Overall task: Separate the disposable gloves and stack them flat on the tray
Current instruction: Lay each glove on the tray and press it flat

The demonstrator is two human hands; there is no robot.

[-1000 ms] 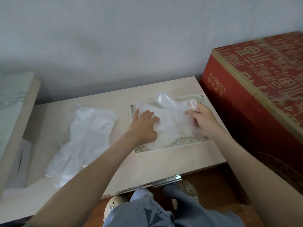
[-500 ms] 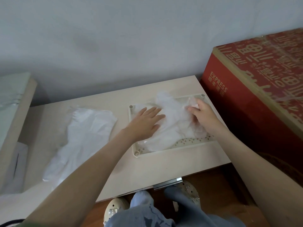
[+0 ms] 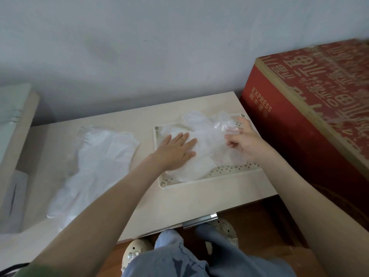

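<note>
Right hand (image 3: 241, 140) has closed its grip to pinch the thin clear plastic glove (image 3: 211, 134) at the cream perforated tray's (image 3: 199, 183) 3 o'clock, left hand (image 3: 175, 150) pressing flat-fingered; cling may drag lower layers.

clear gloves (image 3: 201, 148) rumpled on cream perforated tray (image 3: 229, 169); second glove pile (image 3: 95, 156) lies flat, left of tray.

red box (image 3: 303, 140) blurred, cut off R, tray (image 3: 229, 169) mostly covered
</note>
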